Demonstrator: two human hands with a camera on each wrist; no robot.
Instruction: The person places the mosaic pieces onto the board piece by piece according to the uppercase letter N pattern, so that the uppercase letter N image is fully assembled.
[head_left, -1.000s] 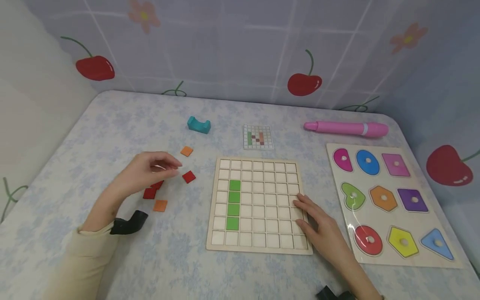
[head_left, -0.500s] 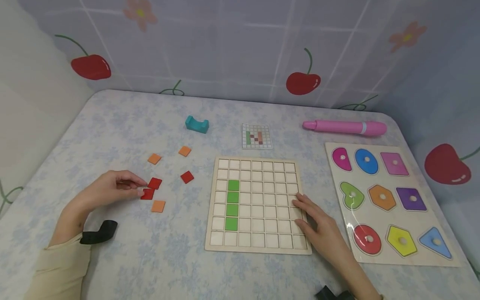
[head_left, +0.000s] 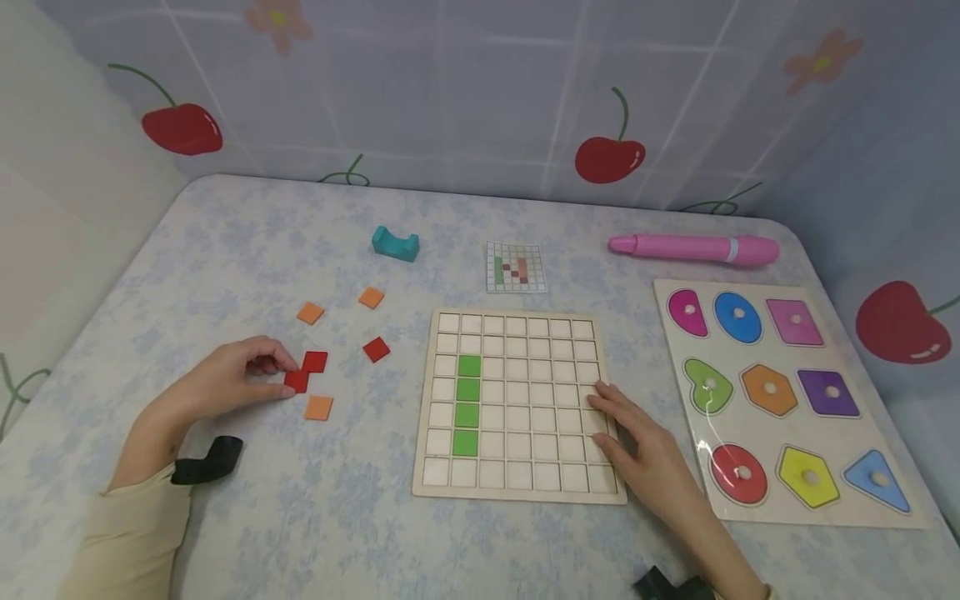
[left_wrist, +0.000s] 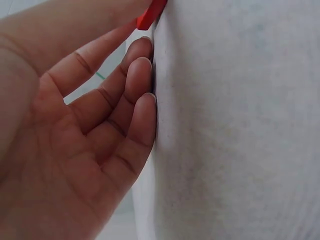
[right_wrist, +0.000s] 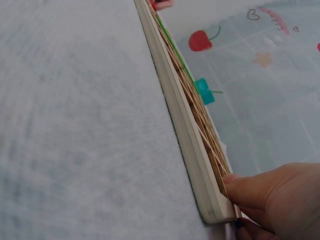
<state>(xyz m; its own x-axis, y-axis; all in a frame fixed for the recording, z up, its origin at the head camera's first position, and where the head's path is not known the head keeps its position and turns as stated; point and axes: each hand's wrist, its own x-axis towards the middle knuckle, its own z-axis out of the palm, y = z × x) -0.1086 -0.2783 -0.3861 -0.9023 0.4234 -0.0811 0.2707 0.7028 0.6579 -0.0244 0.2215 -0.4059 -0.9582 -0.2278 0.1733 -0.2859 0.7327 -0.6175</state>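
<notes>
My left hand point(head_left: 225, 377) is at the left of the table, thumb and index finger pinching the left side of a red square tile point(head_left: 296, 382). In the left wrist view, red tile point(left_wrist: 150, 16) shows at the top edge, beside the tips; the other fingers are bent close along the cloth. Another red tile point(head_left: 315, 362) lies at its upper right corner. My right hand point(head_left: 652, 454) rests on the right edge of a wooden grid board point(head_left: 517, 498), fingers relaxed; in the right wrist view its thumb point(right_wrist: 250, 190) touches the frame. Several green tiles point(head_left: 468, 414) form a column in the board.
Orange tiles point(head_left: 318, 408) and one more red tile point(head_left: 377, 349) lie around the left hand. Behind the board are a pattern card point(head_left: 516, 267), a teal block point(head_left: 395, 244) and a pink pen-shaped object point(head_left: 693, 249). A knobbed shape puzzle point(head_left: 765, 512) lies at the right.
The left hand has moved left and down to the red tiles, uncovering an orange tile behind it. The upper red tile has shifted slightly. The right hand stays on the board.
</notes>
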